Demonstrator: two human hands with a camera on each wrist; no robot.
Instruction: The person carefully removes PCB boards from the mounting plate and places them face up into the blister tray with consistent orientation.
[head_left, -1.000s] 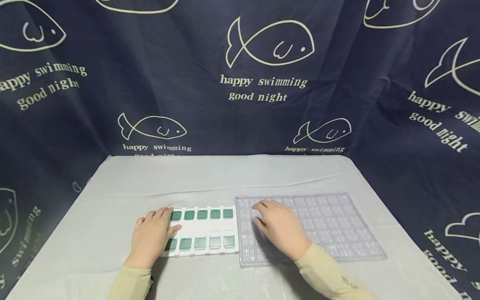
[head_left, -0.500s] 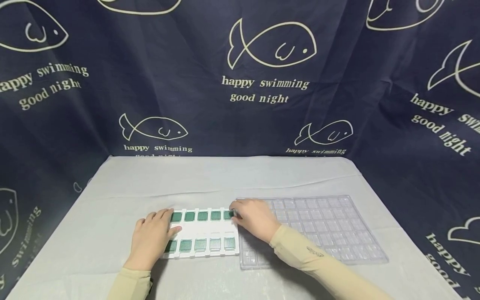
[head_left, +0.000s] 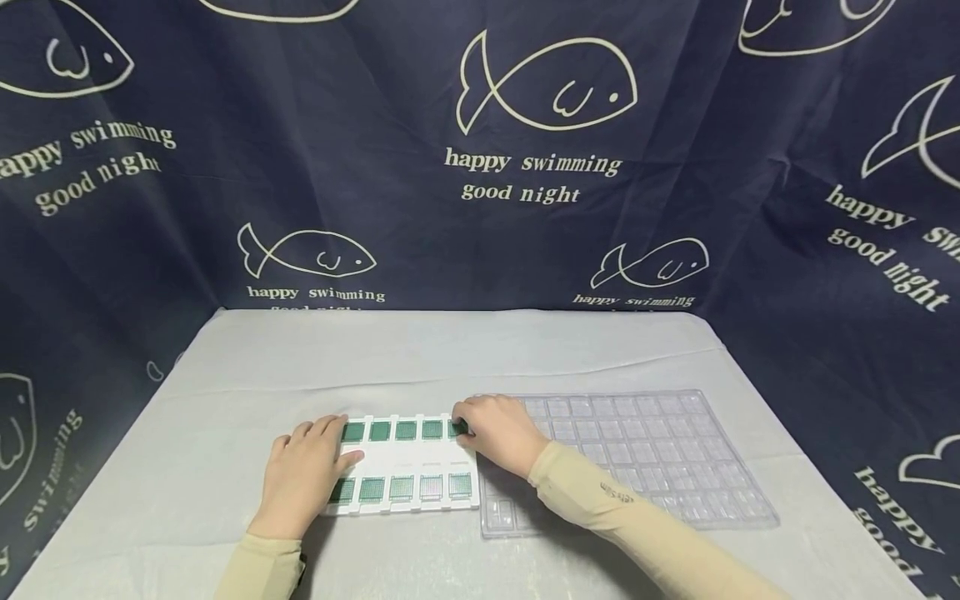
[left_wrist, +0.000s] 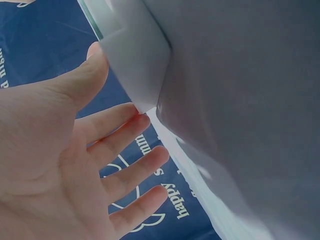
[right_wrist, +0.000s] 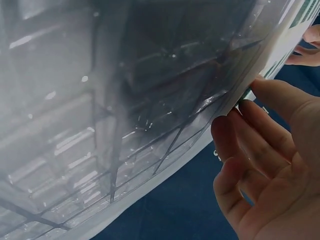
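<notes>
A white holder [head_left: 401, 452] lies on the table with small green circuit boards in two rows. At its left end rests my left hand [head_left: 300, 475], thumb over the top and fingers at the far corner. The left wrist view shows that hand's fingers [left_wrist: 135, 167] spread and nearly straight, with the thumb and index finger at the holder's edge. My right hand [head_left: 501, 429] pinches the rightmost green circuit board [head_left: 457, 428] of the back row between thumb and fingers. Those fingers partly hide it; in the right wrist view only a sliver of green shows at the fingertips.
Close against the holder's right end lies a clear plastic tray [head_left: 641, 452] divided into many compartments; my right forearm [head_left: 600, 492] crosses over it. A pale cloth [head_left: 405, 350] covers the table. Dark blue fish-print curtains [head_left: 480, 258] stand behind and at both sides.
My right hand has moved left from above the clear tray to the holder's back right corner and taken hold of a circuit board there. The left hand stays put.
</notes>
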